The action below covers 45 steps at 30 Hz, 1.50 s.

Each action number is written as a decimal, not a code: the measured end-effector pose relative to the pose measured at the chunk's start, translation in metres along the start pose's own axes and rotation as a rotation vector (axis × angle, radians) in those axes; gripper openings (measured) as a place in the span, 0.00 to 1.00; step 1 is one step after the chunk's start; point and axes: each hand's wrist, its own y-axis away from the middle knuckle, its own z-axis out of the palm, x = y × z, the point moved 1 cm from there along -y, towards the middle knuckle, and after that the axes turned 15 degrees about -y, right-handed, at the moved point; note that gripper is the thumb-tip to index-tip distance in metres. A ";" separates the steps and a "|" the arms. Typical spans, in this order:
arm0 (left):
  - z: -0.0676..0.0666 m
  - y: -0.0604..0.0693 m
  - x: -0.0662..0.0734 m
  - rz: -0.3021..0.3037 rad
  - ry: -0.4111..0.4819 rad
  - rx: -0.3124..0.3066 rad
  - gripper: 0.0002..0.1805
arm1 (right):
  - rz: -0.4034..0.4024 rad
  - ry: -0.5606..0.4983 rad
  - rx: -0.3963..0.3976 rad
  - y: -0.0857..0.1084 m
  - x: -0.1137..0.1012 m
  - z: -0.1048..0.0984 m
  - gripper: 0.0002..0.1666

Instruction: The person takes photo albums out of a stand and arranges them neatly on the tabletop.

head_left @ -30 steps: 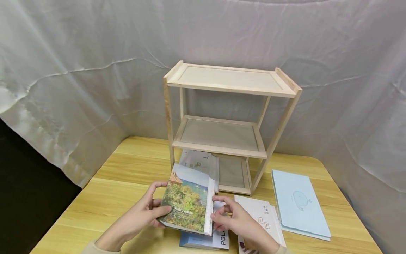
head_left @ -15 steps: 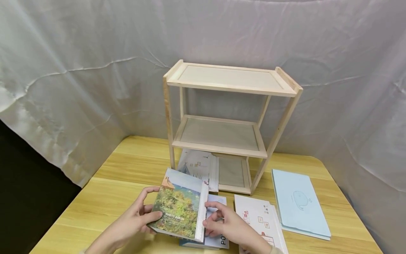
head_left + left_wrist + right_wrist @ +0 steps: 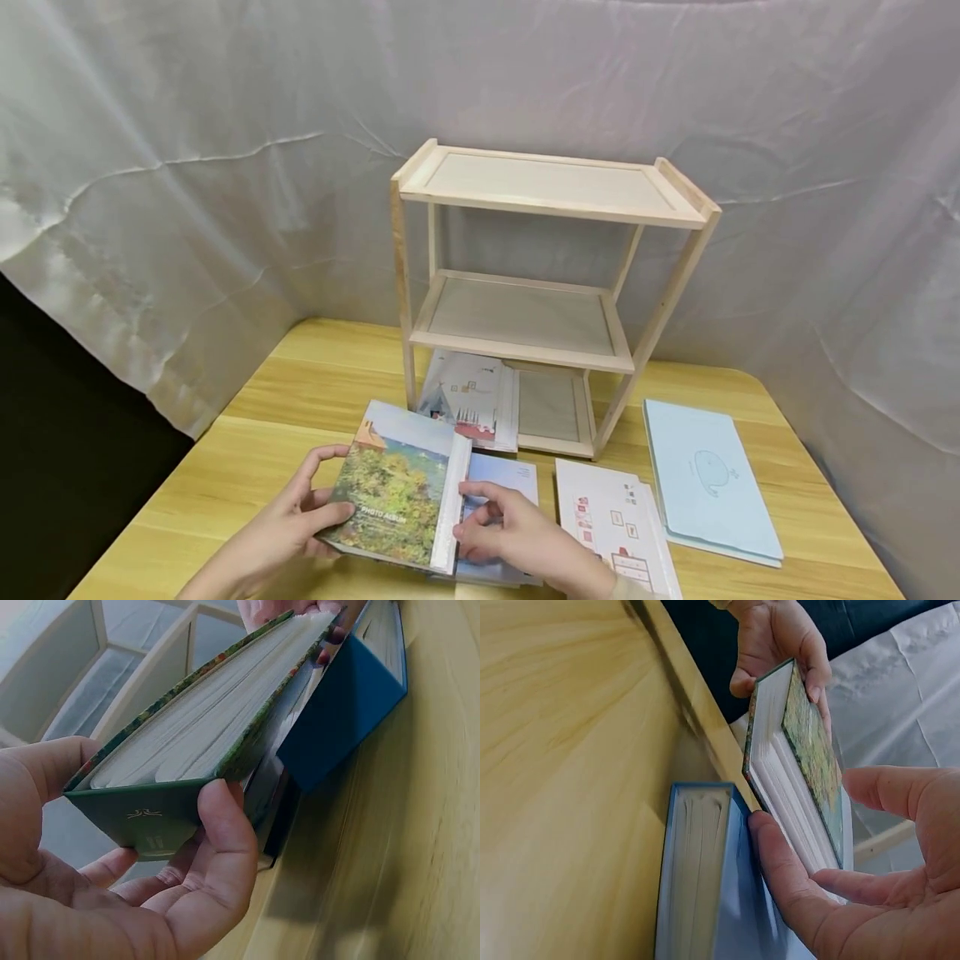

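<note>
A photo album (image 3: 390, 492) with a painted garden-and-sea cover is held tilted above the table by both hands. At its green spine, my left hand (image 3: 296, 517) grips with the thumb on the front cover; the spine (image 3: 142, 817) faces the left wrist camera. My right hand (image 3: 517, 529) holds the opposite, page-edge side, its fingers (image 3: 787, 862) on either side of the covers. Partly hidden under the album, a blue album (image 3: 510, 475) lies on the table; its page edges show in the right wrist view.
A three-tier wooden shelf (image 3: 517, 358) stands behind, with a white illustrated album (image 3: 472, 392) on the left of its lowest tier. To the right lie another white album (image 3: 600, 508) and a light blue whale-print folder (image 3: 708, 479). Grey cloth (image 3: 225, 208) hangs around the table.
Both hands have carried the photo album left and slightly toward the person. More of the blue album and of the white album on the lowest tier now shows.
</note>
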 end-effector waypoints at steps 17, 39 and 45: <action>-0.040 0.023 -0.027 0.027 0.051 -0.049 0.30 | 0.081 -0.053 -0.033 -0.026 -0.004 0.038 0.33; -0.059 0.026 -0.050 -0.103 0.035 -0.040 0.28 | 0.146 0.085 -0.076 -0.045 0.004 0.062 0.31; -0.054 0.023 -0.049 -0.138 -0.033 0.005 0.38 | 0.140 0.150 -0.075 -0.046 0.003 0.064 0.31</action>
